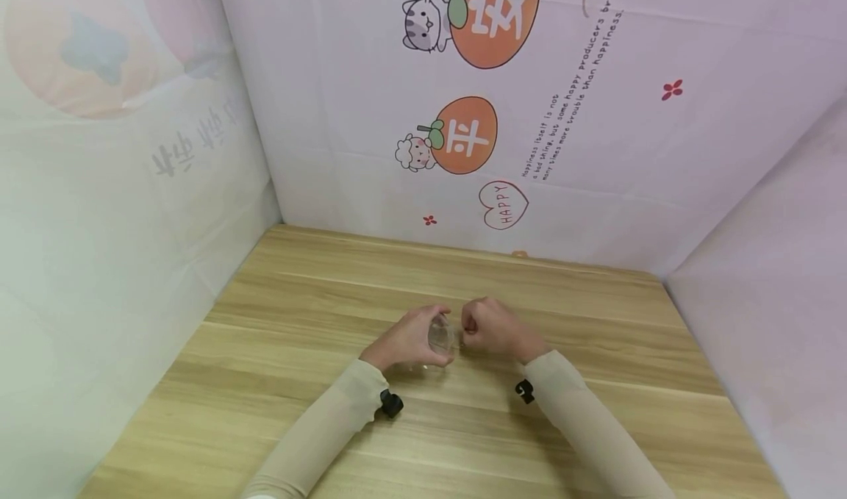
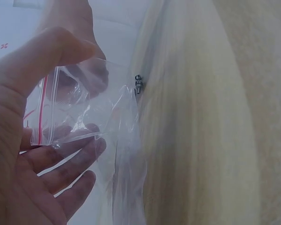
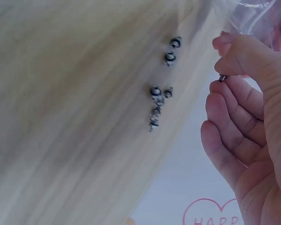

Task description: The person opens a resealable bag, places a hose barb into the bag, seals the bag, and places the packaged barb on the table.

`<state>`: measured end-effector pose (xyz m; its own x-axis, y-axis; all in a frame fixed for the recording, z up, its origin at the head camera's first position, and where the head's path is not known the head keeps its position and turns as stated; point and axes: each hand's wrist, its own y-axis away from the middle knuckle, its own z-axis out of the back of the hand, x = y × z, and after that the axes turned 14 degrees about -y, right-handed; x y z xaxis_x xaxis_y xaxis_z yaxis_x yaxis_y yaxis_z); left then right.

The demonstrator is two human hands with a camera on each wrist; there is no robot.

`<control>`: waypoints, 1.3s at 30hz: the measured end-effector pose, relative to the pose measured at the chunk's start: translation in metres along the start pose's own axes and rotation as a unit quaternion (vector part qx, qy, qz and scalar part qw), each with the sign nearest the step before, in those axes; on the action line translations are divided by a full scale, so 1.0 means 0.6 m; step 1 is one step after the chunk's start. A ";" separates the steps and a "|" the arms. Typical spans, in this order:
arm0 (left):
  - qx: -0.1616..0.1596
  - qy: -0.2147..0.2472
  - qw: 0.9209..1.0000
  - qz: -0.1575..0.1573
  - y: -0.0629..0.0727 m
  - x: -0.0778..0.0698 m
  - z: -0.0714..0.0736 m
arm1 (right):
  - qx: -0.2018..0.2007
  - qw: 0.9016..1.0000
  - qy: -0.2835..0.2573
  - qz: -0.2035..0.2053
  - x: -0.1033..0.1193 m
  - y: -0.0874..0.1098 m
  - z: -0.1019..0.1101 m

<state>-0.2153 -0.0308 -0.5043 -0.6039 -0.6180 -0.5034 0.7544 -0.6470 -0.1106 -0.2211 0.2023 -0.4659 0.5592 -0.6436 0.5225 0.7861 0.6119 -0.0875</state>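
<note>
My left hand (image 1: 412, 339) holds a clear zip-lock bag (image 2: 84, 112) near its red-striped mouth, thumb on one side and fingers on the other. The bag's lower part hangs down, crinkled. Close beside the bag, my right hand (image 1: 498, 330) pinches a tiny dark metal piece (image 3: 222, 78) between thumb and index finger. Its other fingers are curled in the right wrist view. Several small shiny metal pieces (image 3: 155, 92) lie on the wooden table near the hands; some touch in a short row.
The wood-grain table (image 1: 298, 411) is bounded by a printed white cloth (image 1: 344, 117) at the back and pale cloth walls (image 1: 126, 264) on the left and right. Small black wrist cameras sit at both sleeves.
</note>
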 end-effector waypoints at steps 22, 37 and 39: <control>0.003 0.002 1.000 0.007 0.000 -0.001 0.004 | 0.001 0.998 0.038 0.051 0.044 -0.005 0.040; 0.001 0.018 1.000 -0.002 0.002 -0.002 0.003 | 0.012 0.997 0.006 0.077 0.088 -0.024 0.028; 0.001 0.020 1.000 -0.008 0.002 0.000 0.002 | 0.010 0.997 0.003 0.080 0.091 -0.026 0.027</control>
<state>-0.2148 -0.0319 -0.5031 -0.6049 -0.5887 -0.5363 0.7442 -0.6575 -0.1177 -0.2073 0.1649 -0.4222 0.6782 -0.5402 0.4982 0.6819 0.7153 -0.1528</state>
